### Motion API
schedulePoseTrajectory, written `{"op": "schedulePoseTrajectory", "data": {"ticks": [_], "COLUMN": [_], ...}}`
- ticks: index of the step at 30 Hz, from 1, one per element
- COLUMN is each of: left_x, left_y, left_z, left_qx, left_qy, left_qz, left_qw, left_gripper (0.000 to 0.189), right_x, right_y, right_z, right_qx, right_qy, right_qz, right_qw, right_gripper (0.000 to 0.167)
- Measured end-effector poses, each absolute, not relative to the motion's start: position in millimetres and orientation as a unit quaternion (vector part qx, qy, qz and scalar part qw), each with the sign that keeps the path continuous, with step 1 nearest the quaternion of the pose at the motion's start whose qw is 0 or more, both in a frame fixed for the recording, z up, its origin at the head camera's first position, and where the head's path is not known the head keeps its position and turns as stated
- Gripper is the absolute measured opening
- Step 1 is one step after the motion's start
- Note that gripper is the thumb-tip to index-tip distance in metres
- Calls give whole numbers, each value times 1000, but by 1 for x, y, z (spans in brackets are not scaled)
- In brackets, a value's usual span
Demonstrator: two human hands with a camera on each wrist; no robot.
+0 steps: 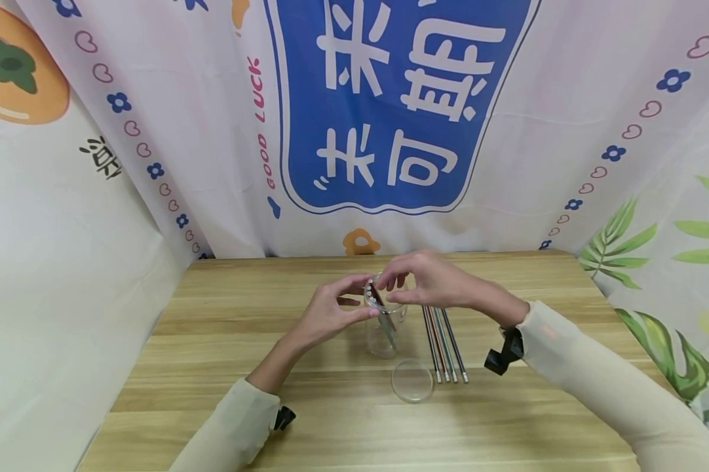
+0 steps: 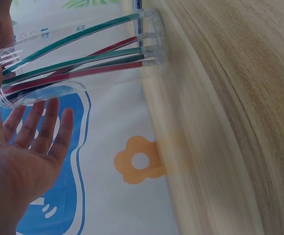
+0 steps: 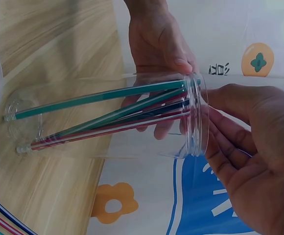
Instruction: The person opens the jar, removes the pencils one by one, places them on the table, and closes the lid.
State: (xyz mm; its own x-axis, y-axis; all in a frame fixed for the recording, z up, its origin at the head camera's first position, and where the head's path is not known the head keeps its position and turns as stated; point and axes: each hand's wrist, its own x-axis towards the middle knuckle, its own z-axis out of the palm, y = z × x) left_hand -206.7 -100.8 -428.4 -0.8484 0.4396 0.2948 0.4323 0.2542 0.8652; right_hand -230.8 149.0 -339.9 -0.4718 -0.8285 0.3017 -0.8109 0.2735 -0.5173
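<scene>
A clear plastic jar (image 1: pixel 381 345) stands upright on the table, with several green, red and dark pencils (image 3: pixel 93 100) leaning inside, eraser ends at the bottom. My left hand (image 1: pixel 326 313) holds the jar around its upper part, thumb on the near side of the rim and fingers on the far side. Above the mouth is my right hand (image 1: pixel 428 280), its thumb and fingers apart at the rim near the pencil tops. Nothing shows between those fingers in the right wrist view. More pencils (image 1: pixel 444 344) lie side by side to the jar's right.
A round clear lid (image 1: pixel 412 381) lies in front of the jar, close to the loose pencils' eraser ends. The wooden table (image 1: pixel 225 341) ends at a printed curtain (image 1: pixel 508 196) behind. Black wrist cameras (image 1: pixel 504 353) sit at both cuffs.
</scene>
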Motion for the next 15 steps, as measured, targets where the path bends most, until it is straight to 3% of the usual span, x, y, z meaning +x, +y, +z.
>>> {"op": "schedulePoseTrajectory", "data": {"ticks": [15], "left_x": [-207], "left_y": [-101], "left_z": [-429], "left_qx": [271], "left_qy": [788], "left_qz": [554], "left_qw": [7], "left_gripper": [58], "right_x": [-236], "right_y": [139], "right_z": [-335], "right_qx": [-497], "right_qy": [807], "right_qz": [-300], "right_qw": [108], "right_gripper": [11]}}
